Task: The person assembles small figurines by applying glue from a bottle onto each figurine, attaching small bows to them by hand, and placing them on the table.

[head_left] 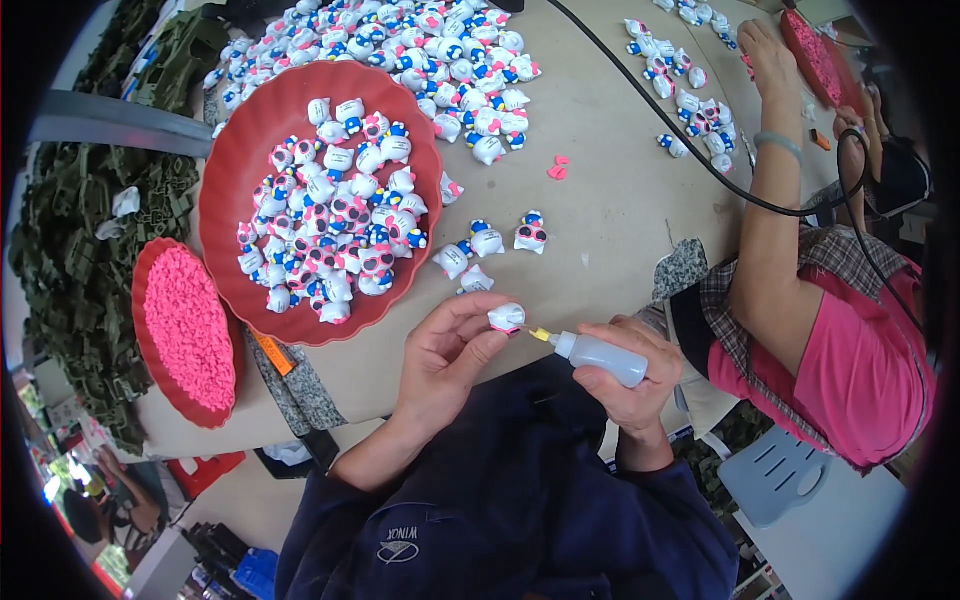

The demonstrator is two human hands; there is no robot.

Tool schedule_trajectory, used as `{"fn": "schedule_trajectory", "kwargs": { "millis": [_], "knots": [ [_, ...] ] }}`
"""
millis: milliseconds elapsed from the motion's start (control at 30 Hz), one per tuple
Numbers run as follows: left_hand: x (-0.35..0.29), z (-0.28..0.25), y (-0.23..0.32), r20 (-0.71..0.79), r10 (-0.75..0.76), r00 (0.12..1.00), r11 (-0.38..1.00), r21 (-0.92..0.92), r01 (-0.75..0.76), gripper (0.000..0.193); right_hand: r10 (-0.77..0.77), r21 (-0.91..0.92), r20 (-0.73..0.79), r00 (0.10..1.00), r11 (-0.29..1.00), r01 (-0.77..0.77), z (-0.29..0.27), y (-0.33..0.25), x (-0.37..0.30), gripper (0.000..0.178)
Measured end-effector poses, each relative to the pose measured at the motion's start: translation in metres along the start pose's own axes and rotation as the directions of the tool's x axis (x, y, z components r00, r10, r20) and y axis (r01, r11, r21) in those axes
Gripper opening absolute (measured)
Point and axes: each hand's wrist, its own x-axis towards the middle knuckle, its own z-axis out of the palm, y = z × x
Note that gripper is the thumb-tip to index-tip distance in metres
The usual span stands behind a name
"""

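Between the fingertips of my left hand point(452, 345) is a small white cat figurine point(507, 318) with a bit of pink at its lower edge. My right hand point(635, 375) grips a translucent squeeze bottle point(605, 358) on its side. The bottle's yellow tip point(541, 334) points at the figurine, close to its pink edge; whether they touch I cannot tell. Just beyond my left hand lie several loose white figurines point(486, 240) with blue and pink parts. To the left, a large red scalloped tray point(222, 215) holds many more figurines.
A smaller red dish point(232, 412) full of tiny pink pieces stands at left. A heap of figurines point(400, 40) covers the far table, and some pink bits point(559, 167) lie nearer. A black cable point(640, 110) crosses at right, beside a co-worker in a pink sleeve point(850, 350).
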Motion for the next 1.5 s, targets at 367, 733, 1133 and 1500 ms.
{"fn": "schedule_trajectory", "kwargs": {
  "millis": [367, 733, 1133, 1500],
  "knots": [
    [0.002, 0.001, 0.0, -0.038, 0.028, 0.999, 1.0, -0.005, -0.028, 0.028, 0.013, -0.009, -0.019, 1.0, 1.0, -0.014, -0.001, 0.004, 0.0, 0.037],
    [-0.006, -0.004, 0.001, -0.088, 0.008, 0.996, 0.999, 0.05, -0.004, 0.03, 0.276, 0.237, -0.047, 0.96, 0.937, -0.257, -0.001, 0.005, 0.001, 0.035],
    [-0.015, -0.013, -0.005, -0.092, -0.013, 0.996, 1.0, 0.017, 0.015, 0.032, 0.054, -0.178, -0.035, 0.998, 0.982, -0.06, 0.041, 0.02, 0.03, 0.039],
    [-0.016, -0.011, -0.007, -0.083, -0.018, 0.996, 1.0, 0.01, 0.019, 0.035, 0.07, -0.401, -0.142, 0.987, 0.908, -0.122, 0.028, 0.046, 0.098, 0.01]
  ]
}}
